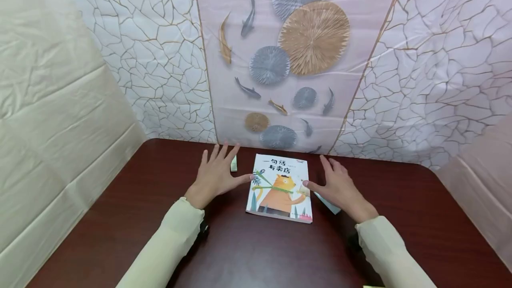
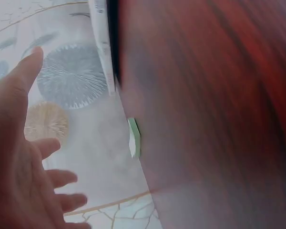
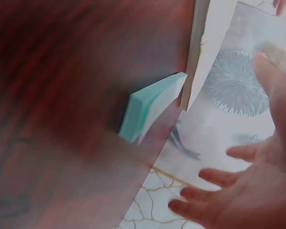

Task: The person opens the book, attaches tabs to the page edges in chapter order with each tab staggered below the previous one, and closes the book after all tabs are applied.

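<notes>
A picture book (image 1: 280, 194) lies flat on the table, its white cover showing an orange cat and Chinese characters. To its left, my left hand (image 1: 218, 174) is spread with fingers straight, the thumb near the book's left edge. On the other side my right hand (image 1: 340, 186) is spread too, its thumb over or near the right edge; contact is unclear. Neither hand grips anything. A small pale green object (image 2: 134, 138) sits beyond my left hand. Beside the book's right edge, partly under my right hand in the head view, lies a teal block-like pad (image 3: 145, 107).
The dark red-brown table (image 1: 276, 257) ends at a patterned cloth backdrop (image 1: 280, 101) with fish and round leaf shapes. Pale cloth (image 1: 48, 123) hangs along the left side. A yellow edge (image 1: 373, 286) of something shows at the bottom, near the right sleeve.
</notes>
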`<state>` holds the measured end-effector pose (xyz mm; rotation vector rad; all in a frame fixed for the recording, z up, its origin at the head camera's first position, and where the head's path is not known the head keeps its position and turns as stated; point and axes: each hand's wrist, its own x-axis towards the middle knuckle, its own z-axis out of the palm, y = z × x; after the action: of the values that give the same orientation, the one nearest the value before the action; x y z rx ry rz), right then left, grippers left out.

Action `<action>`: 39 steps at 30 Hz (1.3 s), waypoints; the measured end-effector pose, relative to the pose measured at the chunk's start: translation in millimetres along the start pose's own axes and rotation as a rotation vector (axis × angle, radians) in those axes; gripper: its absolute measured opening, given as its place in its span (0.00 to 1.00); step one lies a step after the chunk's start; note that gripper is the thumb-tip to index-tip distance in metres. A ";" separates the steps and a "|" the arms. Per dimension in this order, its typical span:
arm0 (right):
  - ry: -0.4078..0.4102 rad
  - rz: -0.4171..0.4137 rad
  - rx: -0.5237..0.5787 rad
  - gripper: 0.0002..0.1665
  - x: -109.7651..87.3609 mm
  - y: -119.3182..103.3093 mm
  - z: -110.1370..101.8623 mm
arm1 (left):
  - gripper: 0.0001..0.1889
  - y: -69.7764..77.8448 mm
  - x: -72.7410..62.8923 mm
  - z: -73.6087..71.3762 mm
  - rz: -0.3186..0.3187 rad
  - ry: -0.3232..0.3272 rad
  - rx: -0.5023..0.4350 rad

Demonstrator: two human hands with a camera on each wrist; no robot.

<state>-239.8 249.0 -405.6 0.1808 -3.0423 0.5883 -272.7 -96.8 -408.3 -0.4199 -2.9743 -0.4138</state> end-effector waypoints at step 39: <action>-0.298 0.007 0.142 0.59 65.5 -19.2 22.1 | 0.40 55.4 -5.2 32.4 0.163 -0.294 -0.107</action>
<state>-302.8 216.0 -415.1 0.2867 -3.2849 0.8507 -254.2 -37.8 -426.2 -0.7923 -3.1717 -0.5375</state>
